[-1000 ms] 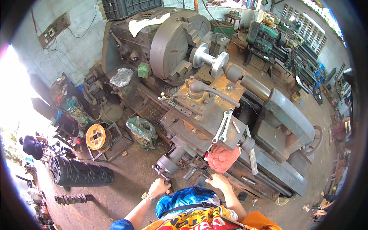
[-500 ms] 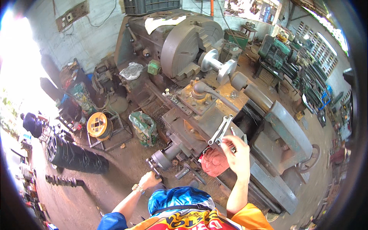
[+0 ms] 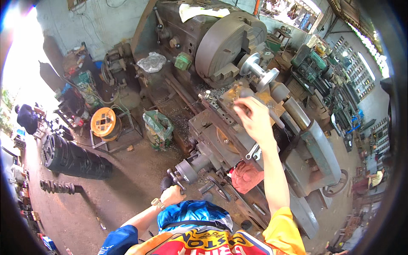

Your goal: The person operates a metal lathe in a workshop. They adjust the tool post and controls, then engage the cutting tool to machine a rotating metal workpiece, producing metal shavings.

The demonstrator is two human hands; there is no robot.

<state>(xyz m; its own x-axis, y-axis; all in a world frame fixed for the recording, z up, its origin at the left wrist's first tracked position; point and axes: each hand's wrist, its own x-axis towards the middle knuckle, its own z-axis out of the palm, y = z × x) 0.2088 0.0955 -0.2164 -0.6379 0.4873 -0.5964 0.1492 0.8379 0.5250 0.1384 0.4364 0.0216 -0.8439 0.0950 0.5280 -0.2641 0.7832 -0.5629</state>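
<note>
"Gripping one end of a crank handle point(image 3: 177, 180), the left hand point(image 3: 172, 195) stays closed at the lathe's near side. What's new?"

"The right hand point(image 3: 253, 114) has left the spanners point(image 3: 253, 151), where it was half a second ago. A red cloth point(image 3: 245, 177) sits just on their near side, and the right forearm point(image 3: 275, 174) now hides part of them."

"And that hand?"

"Over the tool post, fingers loosely curled near the lever point(image 3: 278, 120). Whether they touch it, I cannot tell. Attention seems to shift to that lever, the crank kept in hand."

"The workpiece point(image 3: 251, 65)?"

"Farther off: a bright, flanged metal part between the big chuck point(image 3: 219, 49) and the tailstock point(image 3: 321, 146), apart from both hands. Right hand and lever stand in the way on its near side."

"And behind?"

"A second, green lathe point(image 3: 314, 63) at right, below a window opening point(image 3: 293, 15)."
</note>
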